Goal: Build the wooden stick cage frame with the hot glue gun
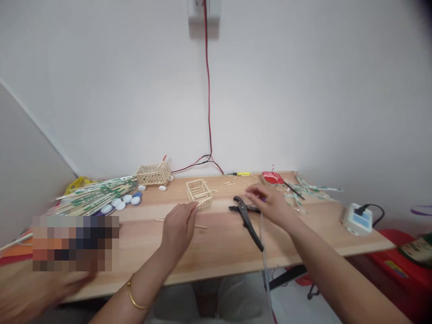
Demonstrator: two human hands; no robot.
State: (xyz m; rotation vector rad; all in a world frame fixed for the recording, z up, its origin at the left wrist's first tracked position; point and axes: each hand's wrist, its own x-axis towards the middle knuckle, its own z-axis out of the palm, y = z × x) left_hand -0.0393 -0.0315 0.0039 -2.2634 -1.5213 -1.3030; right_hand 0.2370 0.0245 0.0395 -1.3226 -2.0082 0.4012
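My left hand [177, 228] rests on the wooden table [222, 252], fingers curled near a thin wooden stick [199, 226] and just below a small open box made of sticks [200, 192]. My right hand [268, 204] hovers over black pliers [246, 216]; its fingers are blurred by motion and seem to pinch something small and purple. A thin clear tube [265, 252] hangs down from under that hand. A second stick basket [153, 173] stands farther back to the left.
A pile of wrapped chopsticks [96, 198] and white bottle caps [121, 202] lies at the left. A red dish [272, 178], torn wrappers [303, 189], a yellow-handled tool [241, 174] and a white power adapter [357, 219] are at the right. Red-black wires [208, 112] run down the wall.
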